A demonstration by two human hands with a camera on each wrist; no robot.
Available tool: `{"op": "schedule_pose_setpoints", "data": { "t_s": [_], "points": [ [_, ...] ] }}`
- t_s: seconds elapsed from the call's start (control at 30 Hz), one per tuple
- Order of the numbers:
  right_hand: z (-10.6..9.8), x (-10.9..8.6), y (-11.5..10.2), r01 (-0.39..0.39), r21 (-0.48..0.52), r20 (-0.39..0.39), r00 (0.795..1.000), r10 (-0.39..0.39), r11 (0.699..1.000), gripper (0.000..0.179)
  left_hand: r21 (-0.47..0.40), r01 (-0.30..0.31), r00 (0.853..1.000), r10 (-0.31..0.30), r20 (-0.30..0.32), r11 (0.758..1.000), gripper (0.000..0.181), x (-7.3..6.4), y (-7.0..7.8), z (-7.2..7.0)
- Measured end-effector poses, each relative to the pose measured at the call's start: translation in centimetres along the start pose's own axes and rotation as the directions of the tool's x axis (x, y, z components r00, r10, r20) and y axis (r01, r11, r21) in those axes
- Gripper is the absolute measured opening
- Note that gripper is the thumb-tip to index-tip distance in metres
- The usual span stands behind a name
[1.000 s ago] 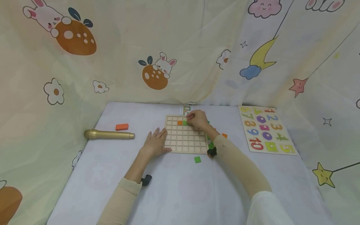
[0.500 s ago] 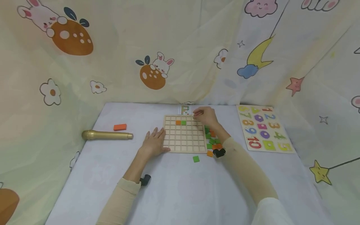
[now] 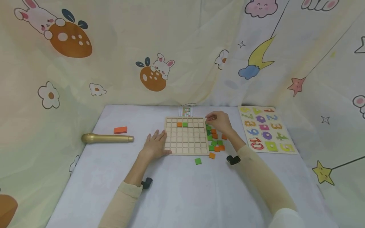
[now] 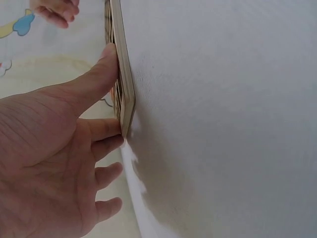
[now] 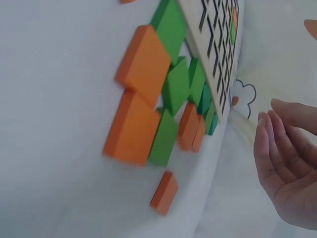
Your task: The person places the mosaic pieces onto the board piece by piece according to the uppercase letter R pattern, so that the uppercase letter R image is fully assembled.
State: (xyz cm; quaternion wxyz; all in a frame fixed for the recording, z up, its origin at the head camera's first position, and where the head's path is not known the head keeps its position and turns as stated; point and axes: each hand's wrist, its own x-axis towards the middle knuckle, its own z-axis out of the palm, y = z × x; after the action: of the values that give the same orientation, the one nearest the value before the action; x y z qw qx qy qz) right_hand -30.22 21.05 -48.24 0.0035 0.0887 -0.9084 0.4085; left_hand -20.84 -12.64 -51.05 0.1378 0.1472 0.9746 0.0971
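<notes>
Head view: left hand (image 3: 153, 148), fingers spread, touches the board (image 3: 186, 139) at its right; right hand (image 3: 221, 122), loosely curved, seemingly holding nothing, hovers near tiles (image 3: 214, 143). Best pinch tiles by opposite edges.

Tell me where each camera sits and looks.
Head: on the head, facing forward and down at the board; left hand, right hand, sleeves show.
Left wrist: on that wrist, facing the board's edge; left hand shows, right hand partly.
Right wrist: on that wrist, facing loose tiles and board; only right hand shows.
Both wrist views share the board.
</notes>
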Motion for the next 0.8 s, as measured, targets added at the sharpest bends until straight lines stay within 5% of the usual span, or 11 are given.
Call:
{"op": "schedule_pose_setpoints", "data": {
  "t_s": [0.27,0.6,0.8],
  "points": [
    [-0.8,-1.0,1.9,-0.032,-0.088,0.041,0.998,0.036,0.996,0.026,0.01,0.004,1.0,-0.004,0.002,1.0,0.101,-0.1,0.0,0.0],
    [-1.1,-2.3,3.9,-0.148,-0.163,0.123,0.978,0.169,0.975,0.025,-0.004,-0.008,1.0,0.008,0.002,1.0,0.101,-0.1,-0.1,0.2],
    [-1.1,-2.5,4.4,-0.119,-0.188,0.105,0.985,0.14,0.975,0.028,0.006,-0.012,1.0,0.012,-0.004,1.0,0.101,0.0,-0.3,0.2]
  ]
}}
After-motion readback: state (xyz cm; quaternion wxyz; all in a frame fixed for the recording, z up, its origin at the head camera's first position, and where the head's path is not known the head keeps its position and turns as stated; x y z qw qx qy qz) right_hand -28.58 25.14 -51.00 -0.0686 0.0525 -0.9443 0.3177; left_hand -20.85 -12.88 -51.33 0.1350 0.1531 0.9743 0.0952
